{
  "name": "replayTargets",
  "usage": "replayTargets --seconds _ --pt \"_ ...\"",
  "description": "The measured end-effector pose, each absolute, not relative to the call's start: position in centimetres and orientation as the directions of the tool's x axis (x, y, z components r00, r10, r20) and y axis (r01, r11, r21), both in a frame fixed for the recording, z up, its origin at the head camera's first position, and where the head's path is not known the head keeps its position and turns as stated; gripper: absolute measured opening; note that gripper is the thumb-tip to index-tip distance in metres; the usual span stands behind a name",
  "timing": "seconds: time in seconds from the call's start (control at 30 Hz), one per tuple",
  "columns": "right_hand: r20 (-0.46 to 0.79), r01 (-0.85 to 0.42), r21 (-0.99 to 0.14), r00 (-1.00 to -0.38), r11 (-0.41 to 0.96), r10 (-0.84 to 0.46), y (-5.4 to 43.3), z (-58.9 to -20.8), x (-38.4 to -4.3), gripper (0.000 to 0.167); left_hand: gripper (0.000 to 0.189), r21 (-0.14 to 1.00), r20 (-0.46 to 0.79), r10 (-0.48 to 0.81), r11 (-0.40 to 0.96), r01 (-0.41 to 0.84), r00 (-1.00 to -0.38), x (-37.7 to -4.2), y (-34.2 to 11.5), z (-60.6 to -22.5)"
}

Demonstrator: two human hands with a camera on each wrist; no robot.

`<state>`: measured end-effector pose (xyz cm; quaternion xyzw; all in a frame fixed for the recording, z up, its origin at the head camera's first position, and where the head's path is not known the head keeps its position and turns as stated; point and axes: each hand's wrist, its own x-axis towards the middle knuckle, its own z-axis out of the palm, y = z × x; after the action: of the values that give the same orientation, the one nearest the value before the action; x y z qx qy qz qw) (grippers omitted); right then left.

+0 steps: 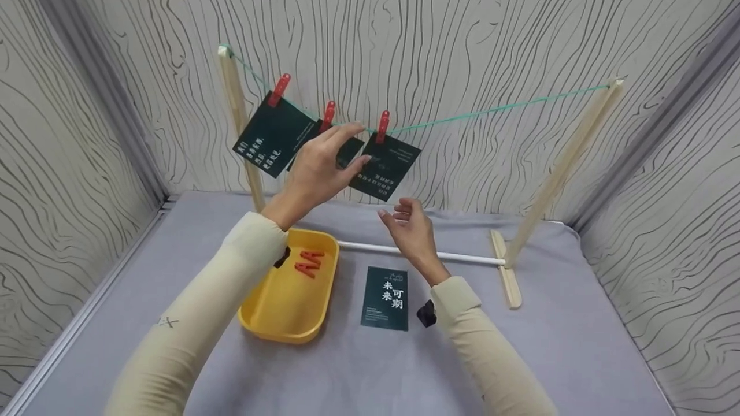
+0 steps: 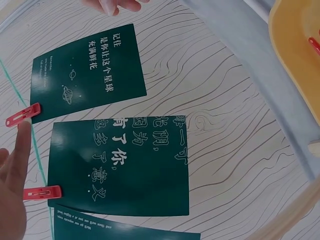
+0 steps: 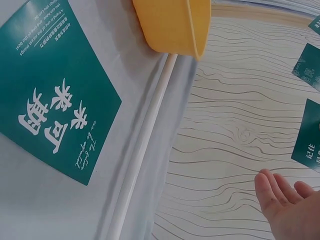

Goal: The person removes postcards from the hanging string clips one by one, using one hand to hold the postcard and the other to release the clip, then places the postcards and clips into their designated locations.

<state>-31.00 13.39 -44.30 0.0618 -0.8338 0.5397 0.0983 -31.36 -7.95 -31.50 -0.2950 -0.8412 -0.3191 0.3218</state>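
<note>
Three dark green printed cards hang from a green string (image 1: 491, 110), each under a red clip. My left hand (image 1: 315, 167) is raised in front of the middle card (image 1: 351, 151), partly hiding it. Its fingers reach out with nothing held; in the left wrist view a fingertip lies at the clip (image 2: 23, 115) on the rightmost card (image 1: 393, 167), and I cannot tell whether it touches. Below that card, my right hand (image 1: 415, 234) is held in the air, fingers loosely bent and apart from it. The leftmost card (image 1: 274, 133) hangs tilted.
On the grey cloth lies another green card (image 1: 384, 309) with white lettering. A yellow tray (image 1: 283, 336) to its left holds red clips (image 1: 309, 263). Wooden posts (image 1: 563, 173) carry the string, and a white rod (image 1: 471, 257) runs along the base. Patterned walls stand behind and at the sides.
</note>
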Motion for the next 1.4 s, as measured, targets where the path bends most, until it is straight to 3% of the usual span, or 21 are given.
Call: replayTargets --seconds 0.63,1.4 --pt "0.169 -0.164 -0.927 -0.986 0.336 -0.016 13.9 -43.2 -33.2 0.069 0.066 0.404 0.569 0.330 0.686 0.605 -0.754 -32.2 -7.1 -30.3" --pt "0.210 -0.210 -0.923 -0.977 0.323 -0.036 13.7 -43.0 -33.7 0.063 0.066 0.424 0.594 0.303 0.669 0.610 -0.745 -33.3 -6.5 -29.9"
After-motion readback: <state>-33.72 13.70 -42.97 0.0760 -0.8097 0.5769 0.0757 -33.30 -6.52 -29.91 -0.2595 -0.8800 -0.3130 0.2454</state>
